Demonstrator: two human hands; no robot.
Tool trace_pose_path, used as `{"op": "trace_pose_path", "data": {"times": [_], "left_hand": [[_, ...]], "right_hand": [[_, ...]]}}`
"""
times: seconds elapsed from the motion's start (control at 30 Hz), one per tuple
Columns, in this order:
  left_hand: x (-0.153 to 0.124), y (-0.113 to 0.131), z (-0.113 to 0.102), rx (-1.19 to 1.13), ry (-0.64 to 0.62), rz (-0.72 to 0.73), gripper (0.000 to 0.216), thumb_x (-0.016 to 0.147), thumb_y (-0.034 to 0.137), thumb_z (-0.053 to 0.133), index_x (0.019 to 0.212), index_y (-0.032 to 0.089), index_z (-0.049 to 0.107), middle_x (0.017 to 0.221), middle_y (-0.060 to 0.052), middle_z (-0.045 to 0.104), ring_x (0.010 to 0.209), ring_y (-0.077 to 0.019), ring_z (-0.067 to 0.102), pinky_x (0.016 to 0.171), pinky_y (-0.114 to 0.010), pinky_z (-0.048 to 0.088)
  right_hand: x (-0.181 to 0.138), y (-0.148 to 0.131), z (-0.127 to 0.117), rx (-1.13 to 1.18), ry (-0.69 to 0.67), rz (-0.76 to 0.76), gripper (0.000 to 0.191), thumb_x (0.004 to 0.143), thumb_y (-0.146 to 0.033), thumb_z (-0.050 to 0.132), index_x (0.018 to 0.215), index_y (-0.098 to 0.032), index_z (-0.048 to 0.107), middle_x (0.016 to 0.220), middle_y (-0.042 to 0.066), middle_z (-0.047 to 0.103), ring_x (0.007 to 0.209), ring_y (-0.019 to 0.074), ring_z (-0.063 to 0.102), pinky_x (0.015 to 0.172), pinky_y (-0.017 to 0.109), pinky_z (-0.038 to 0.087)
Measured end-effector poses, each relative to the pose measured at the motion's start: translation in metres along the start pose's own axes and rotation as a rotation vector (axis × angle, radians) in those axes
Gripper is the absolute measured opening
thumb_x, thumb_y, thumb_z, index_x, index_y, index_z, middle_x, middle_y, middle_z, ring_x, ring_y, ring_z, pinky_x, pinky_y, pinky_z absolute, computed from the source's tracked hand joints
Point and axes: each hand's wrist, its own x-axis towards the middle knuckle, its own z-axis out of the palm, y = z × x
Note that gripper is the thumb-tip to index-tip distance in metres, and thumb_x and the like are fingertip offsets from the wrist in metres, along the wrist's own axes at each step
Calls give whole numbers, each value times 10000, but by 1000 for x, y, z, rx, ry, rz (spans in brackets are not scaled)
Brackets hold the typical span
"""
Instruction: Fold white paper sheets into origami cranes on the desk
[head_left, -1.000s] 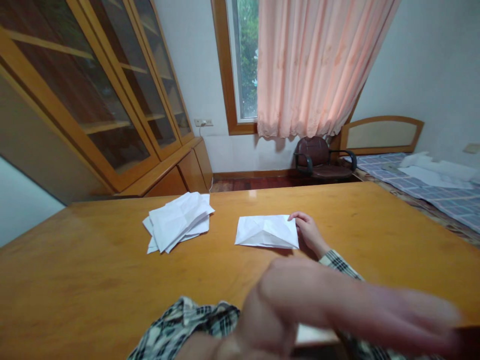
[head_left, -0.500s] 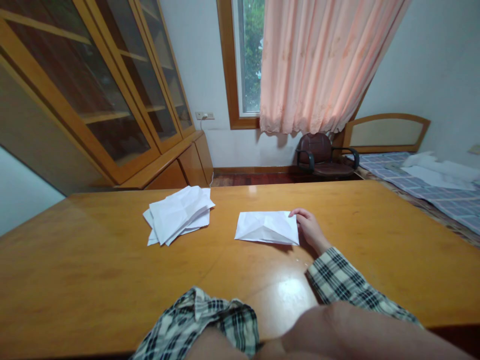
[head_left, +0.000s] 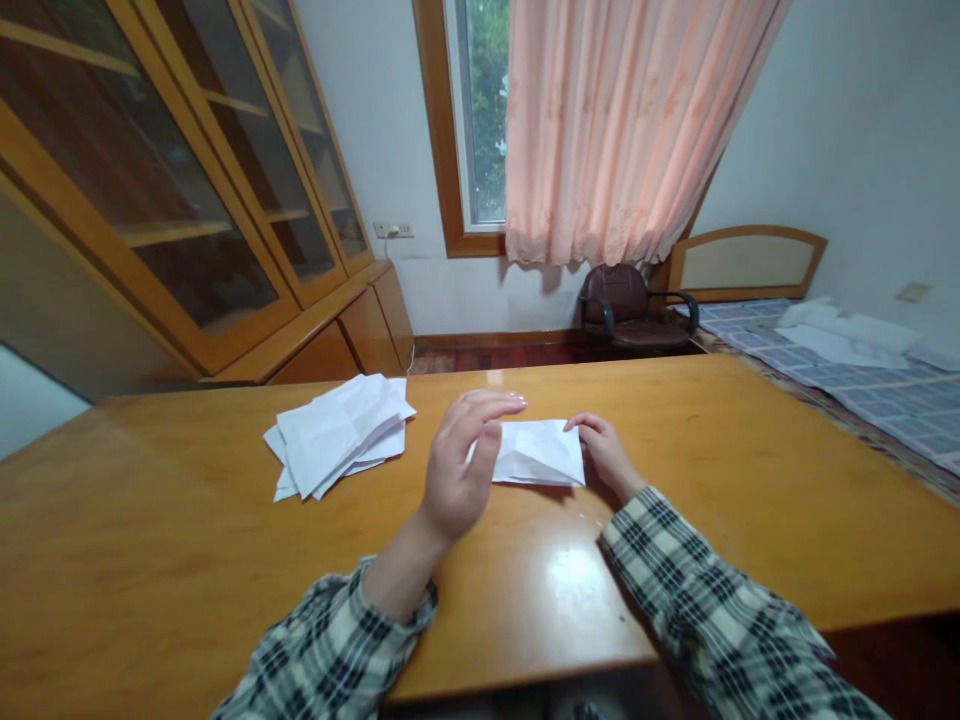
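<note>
A folded sheet of white paper (head_left: pixel 536 452) lies on the wooden table (head_left: pixel 225 580), its upper layer creased and slightly raised. My right hand (head_left: pixel 606 458) pinches the paper's right end between thumb and fingers. Over the left end of the paper, my left hand (head_left: pixel 463 465) is raised with its fingers apart from the thumb and nothing between them. It hides that end from view. Further left rests a loose pile of white papers (head_left: pixel 341 430), stacked askew and creased.
Beyond the table stand a glass-door cabinet (head_left: pixel 255 200) on the left and a brown armchair (head_left: pixel 622 305) under the pink curtain (head_left: pixel 622 130). A bed (head_left: pixel 847 370) with white material on it is at the right.
My left hand has come up from the lower edge to the left end of the folded paper. My right hand still grips the right end. The view has shifted slightly right.
</note>
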Motion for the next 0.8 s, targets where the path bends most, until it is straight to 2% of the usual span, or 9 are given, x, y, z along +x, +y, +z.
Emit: {"op": "trace_pose_path", "data": {"times": [0.07, 0.13, 0.23, 0.4, 0.5, 0.57, 0.63, 0.77, 0.8], "left_hand": [[-8, -45, 9, 177, -153, -56, 278, 959, 342, 430, 1097, 228, 642, 1153, -76, 651, 1124, -227, 568, 1018, -453, 430], [-24, -87, 15, 323, -255, -111, 301, 934, 303, 472, 1194, 231, 605, 1291, -92, 582, 1232, -243, 498, 1072, -472, 379], [-46, -126, 17, 478, -377, -163, 383, 910, 329, 510, 1278, 238, 558, 1415, -96, 483, 1354, -278, 368, 1123, -517, 297], [-62, -137, 18, 457, -642, -142, 469, 923, 374, 485, 1375, 250, 472, 1466, -77, 440, 1386, -261, 334, 1150, -482, 270], [-64, -135, 22, 494, -711, -167, 478, 924, 368, 487, 1381, 230, 470, 1454, -93, 455, 1372, -282, 357, 1137, -499, 288], [-60, -130, 24, 528, -690, -144, 459, 927, 364, 484, 1363, 221, 489, 1450, -109, 457, 1363, -291, 370, 1133, -520, 286], [-49, -113, 19, 526, -569, -64, 420, 942, 349, 458, 1347, 243, 498, 1446, -103, 459, 1357, -273, 383, 1128, -525, 293], [-21, -43, -9, 329, -61, 155, 338, 957, 307, 443, 1289, 283, 506, 1308, -60, 565, 1249, -221, 500, 1062, -474, 404], [-17, -23, -19, 287, 26, 191, 328, 958, 330, 441, 1277, 287, 507, 1289, -57, 569, 1222, -226, 521, 1039, -480, 426]], "right_hand": [[-1, -2, 2, 5, -6, 4, 163, 589, -270, 529, 685, -175, 620, 458, -69, 362, 431, 77, 296, 417, 205, 180], [-1, -4, 2, -3, -12, 0, 159, 586, -269, 527, 671, -173, 621, 459, -69, 362, 433, 75, 299, 418, 205, 183], [-1, -5, 2, -35, -20, -18, 164, 590, -268, 517, 664, -173, 627, 469, -63, 382, 439, 77, 317, 421, 205, 205], [1, 1, 1, -130, -49, -27, 201, 599, -269, 481, 675, -170, 638, 498, -41, 442, 460, 97, 384, 435, 213, 272], [3, 7, -1, -205, -57, -28, 222, 599, -260, 458, 673, -169, 646, 510, -30, 461, 475, 107, 403, 451, 219, 292], [5, 11, -2, -250, -56, -43, 237, 608, -250, 448, 685, -170, 658, 532, -19, 491, 497, 116, 422, 475, 223, 309], [6, 14, -4, -289, -56, -64, 238, 620, -243, 448, 688, -174, 665, 573, -2, 536, 539, 130, 459, 513, 233, 338], [8, 17, -7, -373, -49, -123, 239, 639, -238, 450, 682, -182, 679, 698, 33, 617, 676, 171, 540, 626, 267, 399], [9, 17, -8, -389, -47, -134, 242, 642, -236, 448, 682, -184, 681, 715, 36, 626, 703, 178, 550, 652, 275, 406]]}}
